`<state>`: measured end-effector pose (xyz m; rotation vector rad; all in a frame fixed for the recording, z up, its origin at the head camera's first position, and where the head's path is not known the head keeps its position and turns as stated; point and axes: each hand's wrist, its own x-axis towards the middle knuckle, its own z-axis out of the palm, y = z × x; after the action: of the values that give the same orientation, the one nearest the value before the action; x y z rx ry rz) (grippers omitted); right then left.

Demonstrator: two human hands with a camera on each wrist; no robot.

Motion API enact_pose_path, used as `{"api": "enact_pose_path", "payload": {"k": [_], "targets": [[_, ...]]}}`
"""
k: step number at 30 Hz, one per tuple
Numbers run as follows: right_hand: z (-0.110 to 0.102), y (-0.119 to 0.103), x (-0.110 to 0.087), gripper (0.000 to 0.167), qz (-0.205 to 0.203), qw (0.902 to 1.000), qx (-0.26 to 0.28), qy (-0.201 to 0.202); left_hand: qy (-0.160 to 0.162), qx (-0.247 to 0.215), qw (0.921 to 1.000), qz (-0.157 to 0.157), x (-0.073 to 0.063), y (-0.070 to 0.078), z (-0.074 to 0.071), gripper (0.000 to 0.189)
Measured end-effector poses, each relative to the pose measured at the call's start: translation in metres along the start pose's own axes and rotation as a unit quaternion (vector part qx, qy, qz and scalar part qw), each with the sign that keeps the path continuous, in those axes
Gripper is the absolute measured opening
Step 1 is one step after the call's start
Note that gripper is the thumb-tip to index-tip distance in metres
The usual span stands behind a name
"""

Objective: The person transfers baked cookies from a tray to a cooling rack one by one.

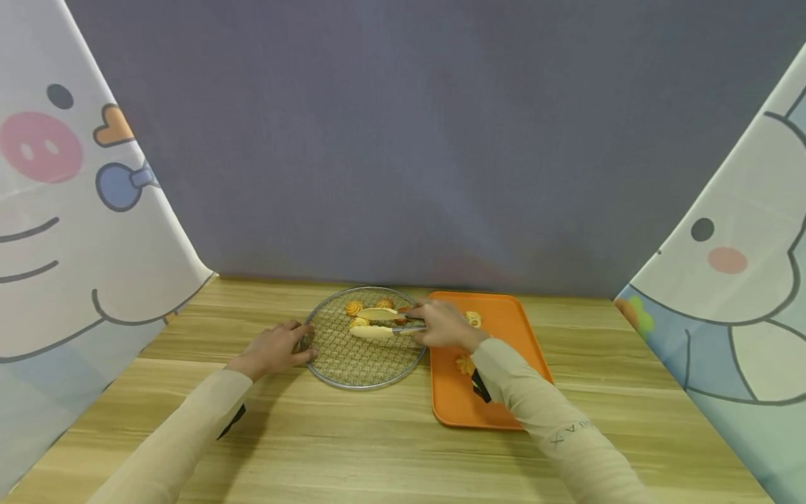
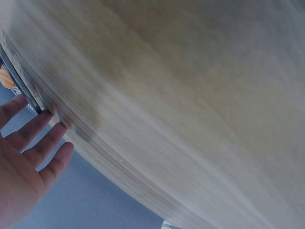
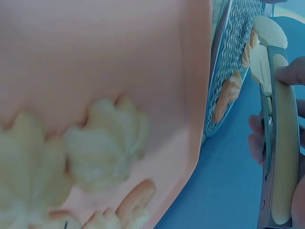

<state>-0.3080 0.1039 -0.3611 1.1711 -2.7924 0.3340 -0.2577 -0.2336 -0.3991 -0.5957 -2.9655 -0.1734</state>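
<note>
My right hand grips a pair of tongs with cream-coloured tips, above a round wire mesh rack. The tips lie apart among several piped cookies on the rack, near a swirled cookie; whether they hold one is unclear. In the right wrist view the fingers wrap the tongs' cream handle. At the rack's left rim is my left hand, thumb and fingers spread about the edge. Its fingers look loosely extended in the left wrist view, fingertips by the rim.
Right of the rack lies an orange tray, partly under my right forearm. Flower-shaped cookies lie on it. The wooden table ends at a grey back panel, with printed cartoon panels on both sides.
</note>
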Motion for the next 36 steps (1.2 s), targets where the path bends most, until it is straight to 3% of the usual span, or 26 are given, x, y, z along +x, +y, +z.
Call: {"api": "enact_pose_path", "payload": {"k": [8,18,36], "targets": [[0.008,-0.01,0.014,0.042,-0.011,0.9998,-0.01,0.011,0.0,-0.004,1.0,0.001,0.001,-0.001,0.001,0.055],[0.015,-0.017,0.028,0.045,0.008,0.9998,-0.017,0.002,-0.003,-0.002,1.0,0.0,0.001,0.0,0.001,0.055],[0.019,-0.021,0.031,0.048,0.026,0.9997,0.003,-0.005,0.022,-0.01,0.9995,0.017,0.0,-0.002,0.002,0.056]]}}
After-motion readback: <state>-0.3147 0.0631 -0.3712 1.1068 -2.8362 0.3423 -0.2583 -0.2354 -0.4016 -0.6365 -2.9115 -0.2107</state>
